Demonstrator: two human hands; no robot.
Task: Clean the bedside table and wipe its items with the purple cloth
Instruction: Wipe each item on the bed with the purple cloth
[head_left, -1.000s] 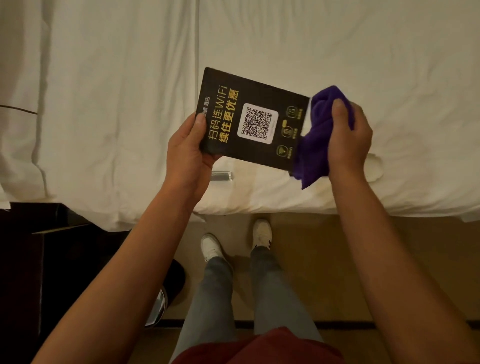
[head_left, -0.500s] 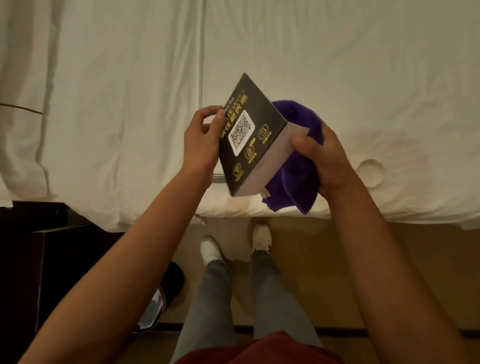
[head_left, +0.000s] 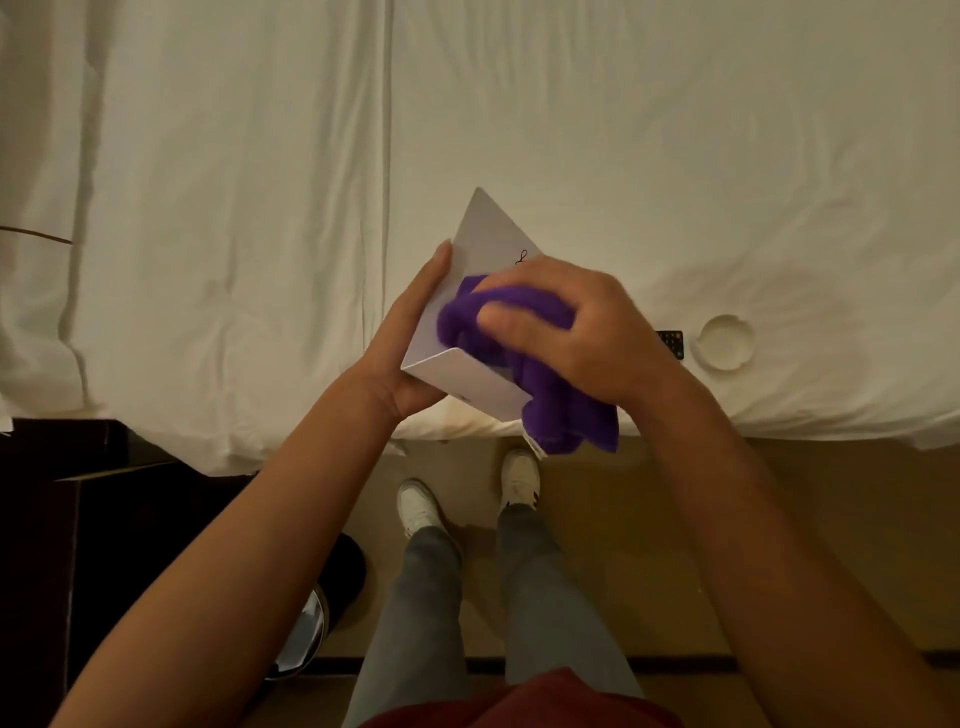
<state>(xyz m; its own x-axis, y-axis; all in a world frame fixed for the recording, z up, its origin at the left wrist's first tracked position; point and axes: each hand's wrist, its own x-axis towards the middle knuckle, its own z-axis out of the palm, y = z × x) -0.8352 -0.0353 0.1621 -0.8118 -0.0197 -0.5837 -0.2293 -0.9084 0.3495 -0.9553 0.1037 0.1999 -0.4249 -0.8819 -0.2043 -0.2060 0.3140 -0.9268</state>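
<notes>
the left hand (head_left: 415, 338) holds the folded sign card (head_left: 467, 364) by its left edge, white back facing up, over the near edge of the bed (head_left: 675, 130). the right hand (head_left: 582, 327) grips the bunched purple cloth (head_left: 545, 384) and presses it onto the card's white face, a loose end hanging past the card's near right corner. to the right on the bed lie a dark remote (head_left: 671, 342), mostly hidden, and a round white dish (head_left: 725, 343).
</notes>
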